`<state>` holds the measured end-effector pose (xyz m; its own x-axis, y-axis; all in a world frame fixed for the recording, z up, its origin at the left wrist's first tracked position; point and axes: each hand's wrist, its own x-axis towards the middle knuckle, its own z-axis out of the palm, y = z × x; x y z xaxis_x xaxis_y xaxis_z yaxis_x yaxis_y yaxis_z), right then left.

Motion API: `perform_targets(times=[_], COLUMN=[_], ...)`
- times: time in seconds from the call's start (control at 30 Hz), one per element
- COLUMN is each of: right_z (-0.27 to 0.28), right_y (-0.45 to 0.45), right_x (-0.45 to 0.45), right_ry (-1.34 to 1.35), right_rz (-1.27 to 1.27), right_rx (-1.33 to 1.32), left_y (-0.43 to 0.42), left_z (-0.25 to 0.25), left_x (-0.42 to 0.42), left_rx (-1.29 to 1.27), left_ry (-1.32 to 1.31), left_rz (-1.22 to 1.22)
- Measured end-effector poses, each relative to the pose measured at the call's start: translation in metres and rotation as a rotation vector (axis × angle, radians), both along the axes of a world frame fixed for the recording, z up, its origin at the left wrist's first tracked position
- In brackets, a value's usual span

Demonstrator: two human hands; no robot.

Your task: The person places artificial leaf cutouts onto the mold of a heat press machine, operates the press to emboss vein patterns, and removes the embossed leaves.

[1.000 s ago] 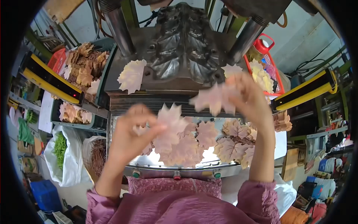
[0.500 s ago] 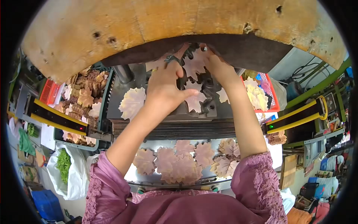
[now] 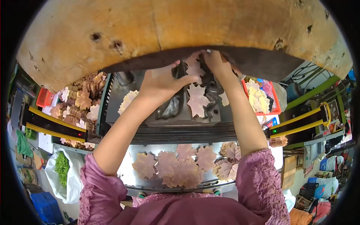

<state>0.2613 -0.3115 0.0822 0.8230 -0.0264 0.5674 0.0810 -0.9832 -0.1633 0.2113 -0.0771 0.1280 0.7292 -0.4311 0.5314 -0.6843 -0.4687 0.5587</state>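
Both hands reach over a dark metal mould [image 3: 170, 107] beneath a wooden-faced beam. My left hand [image 3: 163, 82] is over the mould's left side, thumb spread away from the other fingers; its fingertips are partly hidden at the beam's edge, near a pinkish leaf. My right hand [image 3: 216, 63] is farther back on the right, its fingertips at another leaf shape [image 3: 195, 67] on the mould. Nearer me, a pink leaf [image 3: 197, 100] lies flat on the mould's right half. A yellowish leaf [image 3: 128, 102] rests left of the mould, partly behind my left forearm.
The wooden beam [image 3: 180, 26] hangs low across the top. Pink leaves [image 3: 180, 167] lie on a shiny tray [image 3: 129, 150] in front. Leaf piles [image 3: 84, 99] fill a left crate; a red basket [image 3: 276, 101] stands right. Yellow-edged bars [image 3: 56, 123] flank both sides.
From holding leaves above the tray, both hands have moved forward over the mould. The view has shifted so the beam covers the top. Lately my left hand has drawn slightly left.
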Motion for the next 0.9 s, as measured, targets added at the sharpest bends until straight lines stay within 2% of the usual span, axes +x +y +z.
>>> perform_targets(times=[0.07, 0.13, 0.17, 0.23, 0.27, 0.4, 0.57, 0.77, 0.9], right_z=[-0.010, -0.023, -0.007, 0.027, 0.035, 0.047, 0.034, 0.020, 0.026], right_y=[-0.004, -0.005, 0.006, 0.026, 0.034, 0.065, 0.078, 0.092, 0.093], right_x=[-0.001, -0.005, -0.024, -0.074, -0.091, -0.152, -0.202, -0.208, -0.213], right_ry=[0.019, -0.218, -0.218, -0.205, -0.197, 0.086, 0.093, 0.018, -0.020], right_rz=[0.039, 0.111, 0.110, 0.046, 0.048, 0.108, 0.135, 0.225, 0.212], right_rx=[0.029, 0.056, 0.060, 0.032, 0.031, 0.576, 0.478, 0.329, 0.415], left_y=[0.016, 0.035, 0.052, 0.092, 0.104, 0.137, 0.140, 0.134, 0.143], left_z=[-0.005, 0.000, -0.002, -0.010, -0.017, -0.059, -0.085, -0.067, -0.071], left_x=[-0.007, -0.033, -0.043, -0.053, -0.048, -0.031, -0.021, -0.024, -0.027], left_rx=[-0.100, -0.208, -0.204, 0.025, 0.025, 0.113, 0.212, 0.231, -0.082], left_ry=[0.148, 0.240, 0.241, 0.008, 0.017, -0.006, 0.010, 0.113, 0.267], left_rz=[-0.071, -0.030, -0.030, 0.199, 0.201, 0.303, 0.335, 0.375, 0.266])
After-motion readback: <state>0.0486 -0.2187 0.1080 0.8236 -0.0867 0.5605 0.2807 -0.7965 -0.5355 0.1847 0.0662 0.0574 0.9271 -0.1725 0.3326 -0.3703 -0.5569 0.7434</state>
